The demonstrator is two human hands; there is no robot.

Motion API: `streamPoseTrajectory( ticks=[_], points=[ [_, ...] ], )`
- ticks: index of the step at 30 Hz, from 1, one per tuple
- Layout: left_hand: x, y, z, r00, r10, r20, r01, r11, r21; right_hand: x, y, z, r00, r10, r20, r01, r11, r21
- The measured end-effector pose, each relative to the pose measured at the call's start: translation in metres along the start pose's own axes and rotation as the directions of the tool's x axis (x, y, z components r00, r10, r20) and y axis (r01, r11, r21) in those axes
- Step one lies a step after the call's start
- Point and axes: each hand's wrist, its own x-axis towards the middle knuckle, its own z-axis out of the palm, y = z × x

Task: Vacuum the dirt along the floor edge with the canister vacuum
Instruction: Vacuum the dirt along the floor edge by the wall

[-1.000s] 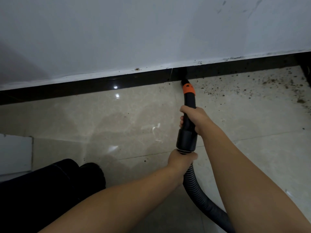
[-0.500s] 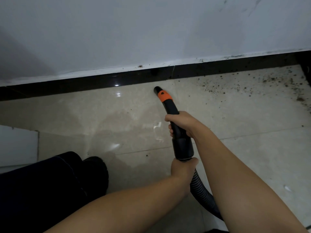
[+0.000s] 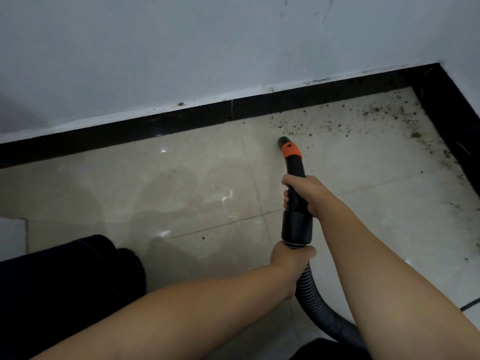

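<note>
Right hand [image 3: 302, 194] wrapped round the black wand [image 3: 294, 167]; left hand [image 3: 291, 257] gripping the ribbed hose [image 3: 311, 289] below the cuff. Nozzle [image 3: 283, 142] near the dirt [image 3: 337, 120], short of the far-right corner. Could scatter crumbs if swept fast. Glossy pale tile floor [image 3: 181, 183], black skirting [image 3: 130, 131], scuffed white wall [image 3: 181, 48].

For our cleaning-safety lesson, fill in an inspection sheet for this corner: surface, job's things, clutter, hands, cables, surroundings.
Surface: beige tiled floor, glossy, dirt specks scattered toward the right corner.
Job's things: black vacuum nozzle with orange collar, tip near the dirt's edge; ribbed hose trailing back.
Clutter: nothing seen.
Hands: right hand grips the wand; left hand grips the hose cuff.
Cables: thin dark cord at right edge.
Surroundings: white wall, black skirting, person's dark trouser leg.
</note>
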Motion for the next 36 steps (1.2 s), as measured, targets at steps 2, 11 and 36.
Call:
streamPoseTrajectory(
  ticks=[2,11,36],
  points=[
    [-0.001,-0.007,0.002,1.000,-0.011,0.006,0.011,1.000,0.029,-0.004,0.006,-0.004,0.999,0.008,0.043,-0.008,1.000,-0.009],
    [-0.012,-0.014,0.033,0.995,-0.072,0.073,0.055,0.976,0.211,-0.016,0.026,-0.054,0.999,0.018,0.028,-0.020,0.997,0.071],
    [0.021,0.051,0.060,0.959,-0.187,0.211,0.116,0.944,0.310,0.022,-0.030,-0.087,0.998,0.014,0.067,-0.019,0.998,0.064]
  ],
)
